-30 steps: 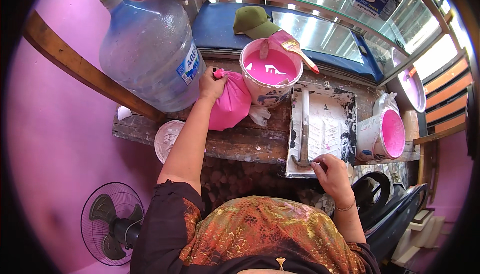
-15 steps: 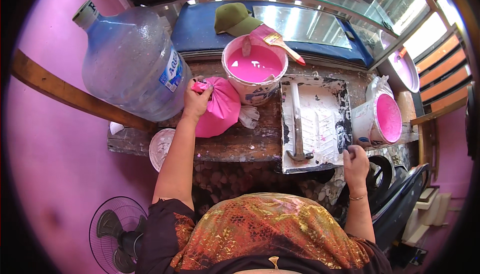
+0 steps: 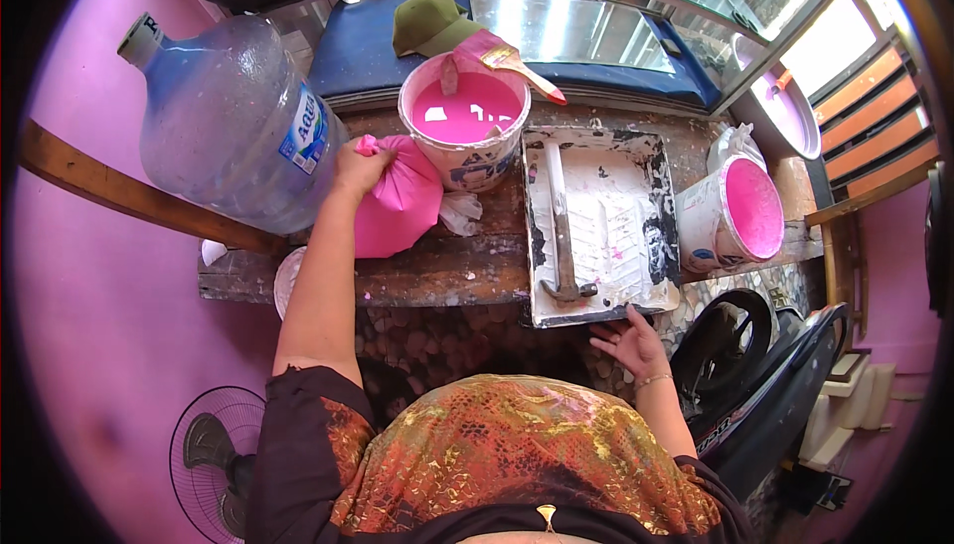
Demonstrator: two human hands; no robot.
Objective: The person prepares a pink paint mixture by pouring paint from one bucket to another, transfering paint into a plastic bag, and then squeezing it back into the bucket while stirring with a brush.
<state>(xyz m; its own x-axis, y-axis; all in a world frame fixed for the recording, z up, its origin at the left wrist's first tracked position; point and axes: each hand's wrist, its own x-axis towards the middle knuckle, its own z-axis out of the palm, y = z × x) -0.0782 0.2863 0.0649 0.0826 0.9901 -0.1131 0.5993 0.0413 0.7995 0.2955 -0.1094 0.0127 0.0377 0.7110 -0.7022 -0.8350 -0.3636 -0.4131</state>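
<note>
My left hand (image 3: 356,166) is closed around the gathered neck of a full pink plastic bag (image 3: 397,208), which rests on the wooden bench. Right behind the bag stands a white bucket (image 3: 479,168) of pink paint. A paintbrush (image 3: 517,64) with pink bristles lies across its rim. My right hand (image 3: 632,343) is empty, fingers apart, just below the front edge of a white-coated paint tray (image 3: 621,236). Whether its fingertips touch the tray I cannot tell. A hammer (image 3: 562,231) lies lengthwise in the tray, head toward me.
A large clear water jug (image 3: 234,132) stands left of the bag. Another bucket (image 3: 698,223) with pink inside tilts right of the tray. An olive cap (image 3: 427,25) lies behind the paint bucket. A fan (image 3: 214,460) stands lower left; a motorcycle (image 3: 760,395) is at right.
My right hand has moved left from the tray's front right corner to below its front edge, and its fingers have spread. My left hand still grips the bag. The view has shifted slightly.
</note>
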